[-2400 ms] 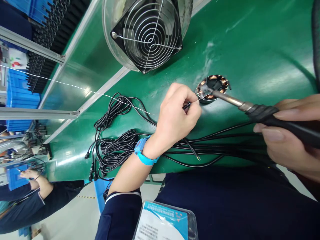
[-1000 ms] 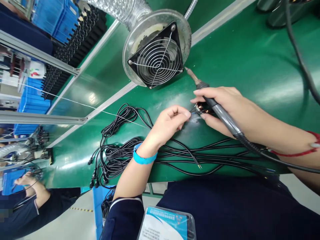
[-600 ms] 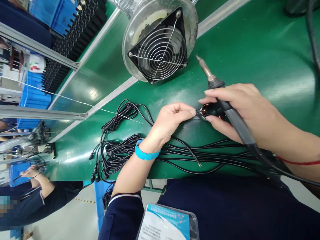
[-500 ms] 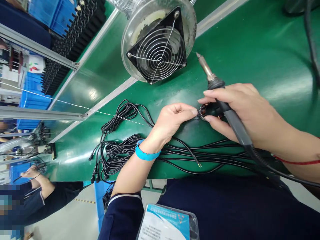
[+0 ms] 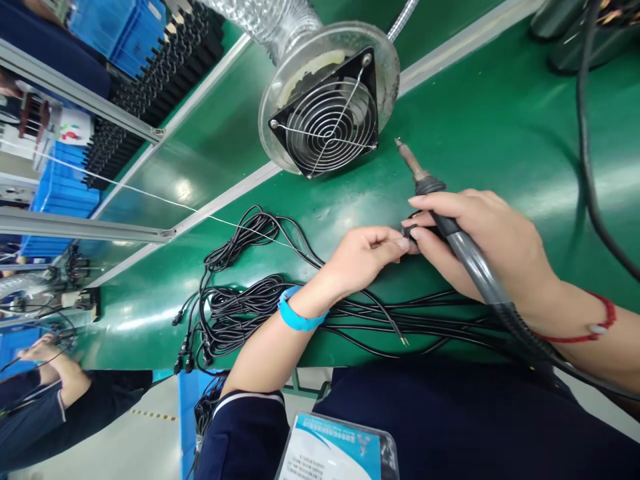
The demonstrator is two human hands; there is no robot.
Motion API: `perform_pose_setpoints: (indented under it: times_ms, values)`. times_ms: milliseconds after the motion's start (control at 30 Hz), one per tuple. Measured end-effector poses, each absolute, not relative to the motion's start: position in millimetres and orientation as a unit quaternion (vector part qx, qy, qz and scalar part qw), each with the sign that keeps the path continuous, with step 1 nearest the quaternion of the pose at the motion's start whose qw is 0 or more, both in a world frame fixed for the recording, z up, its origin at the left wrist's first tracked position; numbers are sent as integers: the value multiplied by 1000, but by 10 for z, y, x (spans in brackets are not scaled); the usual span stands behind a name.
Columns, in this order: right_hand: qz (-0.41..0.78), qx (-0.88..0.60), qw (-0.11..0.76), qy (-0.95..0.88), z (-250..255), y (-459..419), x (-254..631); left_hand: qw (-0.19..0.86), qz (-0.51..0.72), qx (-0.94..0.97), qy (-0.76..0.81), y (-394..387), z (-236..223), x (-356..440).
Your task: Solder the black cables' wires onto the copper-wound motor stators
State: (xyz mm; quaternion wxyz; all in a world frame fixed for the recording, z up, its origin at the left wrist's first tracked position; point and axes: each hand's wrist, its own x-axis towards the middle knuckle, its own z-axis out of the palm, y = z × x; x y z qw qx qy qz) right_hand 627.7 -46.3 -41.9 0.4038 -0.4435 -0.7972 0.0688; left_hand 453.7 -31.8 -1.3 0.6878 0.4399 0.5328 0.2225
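My right hand (image 5: 493,243) is closed around a soldering iron (image 5: 470,260), whose metal tip points away from me, up and left. Thumb and fingertips of this same hand also pinch a small black part (image 5: 411,230). From the other side, my left hand (image 5: 363,260) grips that part between thumb and fingers. Most of the part is hidden, so its kind cannot be made out. Under my left forearm lie coiled black cables (image 5: 240,293). One cable end (image 5: 403,339) with stripped, coloured wires rests just below my hands.
A fume extractor fan (image 5: 327,130) with a wire guard stands beyond my hands. Thin solder wire (image 5: 220,220) hangs across from the left. Dark cylinders (image 5: 575,47) sit at the upper right near a thick black cable (image 5: 587,147). Another person's hands (image 5: 45,350) work at far left.
My hands have come closer together, and the small part's thin leads and copper-coloured bits are now covered by fingers. The iron's tip has dropped slightly in view. The whole view has shifted a little.
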Motion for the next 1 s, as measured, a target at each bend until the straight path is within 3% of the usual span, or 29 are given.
perform_pose_setpoints:
  times_ms: [200,400,467,600,733,1000]
  values:
    - [55,-440,410,-797,-439,-449,6385,552,380,414,616,-107,-34,4193]
    - [75,-427,427,-794,-466,-439,6453,283,523,418,687,162,-27,3640]
    - [79,-423,430,-794,-437,-433,6438,243,560,425,668,127,12,3660]
    - [96,-414,438,-792,-330,-459,6394,403,593,389,579,-94,89,4001]
    - [143,-402,430,-796,-252,-526,6318,597,534,336,496,-301,81,4318]
    - [170,-399,463,-773,-188,-571,6102,654,381,465,460,-461,42,4418]
